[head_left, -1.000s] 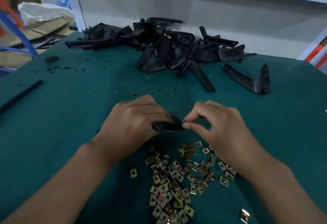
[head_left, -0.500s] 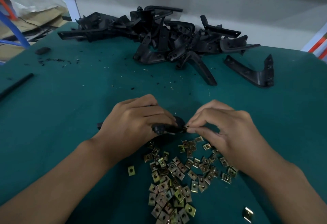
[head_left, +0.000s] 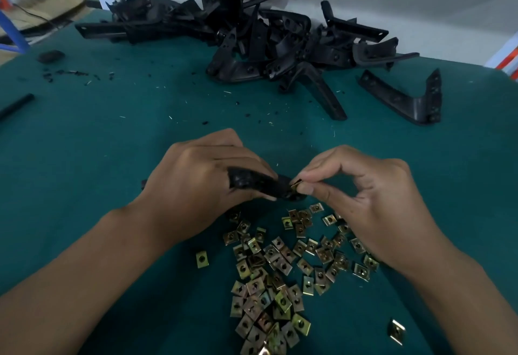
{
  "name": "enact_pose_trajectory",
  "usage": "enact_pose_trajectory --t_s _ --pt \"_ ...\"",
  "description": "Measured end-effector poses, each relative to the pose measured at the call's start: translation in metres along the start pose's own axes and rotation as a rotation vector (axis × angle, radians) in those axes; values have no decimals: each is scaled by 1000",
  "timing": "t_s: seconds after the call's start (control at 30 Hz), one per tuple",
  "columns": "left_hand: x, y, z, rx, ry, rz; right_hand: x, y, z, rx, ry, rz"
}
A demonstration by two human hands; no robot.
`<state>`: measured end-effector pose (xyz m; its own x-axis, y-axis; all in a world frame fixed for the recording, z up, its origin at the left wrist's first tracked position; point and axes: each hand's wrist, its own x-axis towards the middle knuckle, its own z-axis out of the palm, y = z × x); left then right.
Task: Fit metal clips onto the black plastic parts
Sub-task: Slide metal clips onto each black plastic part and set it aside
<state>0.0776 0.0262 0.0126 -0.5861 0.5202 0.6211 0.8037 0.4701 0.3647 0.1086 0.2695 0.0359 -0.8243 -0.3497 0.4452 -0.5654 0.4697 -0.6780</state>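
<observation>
1. The left hand (head_left: 196, 186) curls its fingers around a small black plastic part (head_left: 260, 183), held above the green table (head_left: 112, 136).
2. The right hand (head_left: 364, 195) pinches a brass-coloured metal clip (head_left: 295, 185) against that part's end.
3. Loose square metal clips (head_left: 280, 270) lie scattered just below both hands.

2 hands (head_left: 196, 183), dozens of clips (head_left: 277, 279), approx 20 black parts (head_left: 252, 35)
</observation>
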Motion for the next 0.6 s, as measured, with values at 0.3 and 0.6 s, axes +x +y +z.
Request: enact_pose_trajectory --t_s 0.3,0.6 --pt "0 7 11 206 -183 -16 1 -2 9 340 245 214" --pt "-2 19 20 -3 153 -206 4 1 23 394 172 312"
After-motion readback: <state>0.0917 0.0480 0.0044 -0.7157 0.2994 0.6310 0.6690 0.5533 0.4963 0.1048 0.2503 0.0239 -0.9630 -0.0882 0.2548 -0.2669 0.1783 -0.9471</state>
